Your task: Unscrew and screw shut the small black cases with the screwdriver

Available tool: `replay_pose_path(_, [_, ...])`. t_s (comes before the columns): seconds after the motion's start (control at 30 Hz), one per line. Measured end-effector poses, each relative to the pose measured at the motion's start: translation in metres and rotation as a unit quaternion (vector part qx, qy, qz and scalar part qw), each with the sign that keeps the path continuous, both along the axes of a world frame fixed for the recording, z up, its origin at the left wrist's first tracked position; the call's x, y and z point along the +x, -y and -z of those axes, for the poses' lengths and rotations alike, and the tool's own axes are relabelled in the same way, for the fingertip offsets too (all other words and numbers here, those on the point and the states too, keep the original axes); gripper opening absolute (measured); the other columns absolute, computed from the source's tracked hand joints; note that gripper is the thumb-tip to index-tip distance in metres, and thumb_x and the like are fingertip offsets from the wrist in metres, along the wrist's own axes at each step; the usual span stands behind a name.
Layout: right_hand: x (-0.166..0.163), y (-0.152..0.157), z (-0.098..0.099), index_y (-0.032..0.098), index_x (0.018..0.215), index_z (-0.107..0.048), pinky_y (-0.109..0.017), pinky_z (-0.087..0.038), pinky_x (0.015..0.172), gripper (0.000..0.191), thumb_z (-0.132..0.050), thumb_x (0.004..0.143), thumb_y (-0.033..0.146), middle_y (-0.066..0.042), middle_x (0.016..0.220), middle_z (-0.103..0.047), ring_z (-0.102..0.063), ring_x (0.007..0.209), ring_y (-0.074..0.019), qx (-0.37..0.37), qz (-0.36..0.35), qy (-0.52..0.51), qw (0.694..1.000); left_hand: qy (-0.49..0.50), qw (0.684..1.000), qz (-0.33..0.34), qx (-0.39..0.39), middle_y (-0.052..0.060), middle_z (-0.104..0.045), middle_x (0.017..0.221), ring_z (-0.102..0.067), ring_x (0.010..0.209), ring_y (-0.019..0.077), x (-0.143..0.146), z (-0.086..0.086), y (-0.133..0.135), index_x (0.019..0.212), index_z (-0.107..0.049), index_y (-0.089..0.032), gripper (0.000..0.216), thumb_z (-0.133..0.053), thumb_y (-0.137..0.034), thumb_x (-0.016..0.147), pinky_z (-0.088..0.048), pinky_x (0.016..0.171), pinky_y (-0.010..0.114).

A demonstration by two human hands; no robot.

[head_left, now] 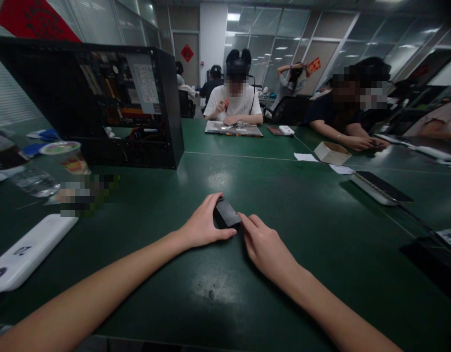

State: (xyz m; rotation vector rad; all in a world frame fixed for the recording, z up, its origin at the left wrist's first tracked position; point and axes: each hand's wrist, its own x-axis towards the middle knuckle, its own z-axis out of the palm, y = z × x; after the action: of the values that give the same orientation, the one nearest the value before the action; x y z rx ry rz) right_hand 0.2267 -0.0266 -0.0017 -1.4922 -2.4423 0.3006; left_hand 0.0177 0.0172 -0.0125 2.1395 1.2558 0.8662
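A small black box-shaped device (227, 212) with a flat, greyish top face sits tilted just above or on the green table (167, 293), between my hands. My left hand (200, 224) is closed around its left side, fingers along the far edge and thumb at the near edge. At the right end of the device, my right hand (266, 243) has its fingers curled, the fingertips pressed to the corner. Its thumb is mostly hidden, and so is the underside of the device.
An open black computer case (167, 107) stands at left, near a cup (69, 156), a bottle (34, 178) and a white power bank (31, 252). Right lie a small open box (331, 153) and a white device with a dark top (381, 188). People sit across the table.
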Motion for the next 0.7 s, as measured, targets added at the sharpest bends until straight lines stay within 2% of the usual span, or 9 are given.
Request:
replay_pose_path(0.23, [-0.006, 0.006, -0.007, 0.011, 0.150, -0.043, -0.040, -0.057, 0.082, 0.051, -0.039, 0.099, 0.011, -0.016, 0.123, -0.059, -0.069, 0.091, -0.0257, -0.027, 0.008, 0.010, 1.000, 0.006, 0.999, -0.030, -0.010, 0.018, -0.050, 0.145, -0.051, 0.133, 0.0369, 0.003, -0.003, 0.004, 0.142, -0.044, -0.016, 0.083, -0.079, -0.048, 0.074, -0.041, 0.115, 0.054])
replay_pose_path(0.4, [-0.008, 0.013, -0.011, 0.012, 0.147, -0.046, -0.041, -0.057, 0.084, 0.047, -0.038, 0.100, 0.013, -0.015, 0.119, -0.060, -0.068, 0.093, -0.0264, -0.044, 0.019, -0.025, 0.999, 0.000, 1.000, -0.026, -0.005, 0.018, -0.050, 0.144, -0.052, 0.132, 0.0359, 0.004, -0.005, 0.006, 0.141, -0.045, -0.015, 0.083, -0.080, -0.047, 0.072, -0.042, 0.115, 0.052])
replay_pose_path(0.7, [-0.004, 0.010, 0.012, 0.011, 0.147, -0.044, -0.041, -0.056, 0.092, 0.047, -0.035, 0.100, 0.012, -0.017, 0.119, -0.062, -0.067, 0.102, -0.0245, -0.019, -0.004, -0.120, 0.993, 0.007, 1.000, -0.022, -0.002, 0.017, -0.053, 0.141, -0.054, 0.129, 0.0372, 0.003, -0.005, 0.004, 0.140, -0.046, -0.017, 0.084, -0.082, -0.046, 0.069, -0.044, 0.112, 0.053])
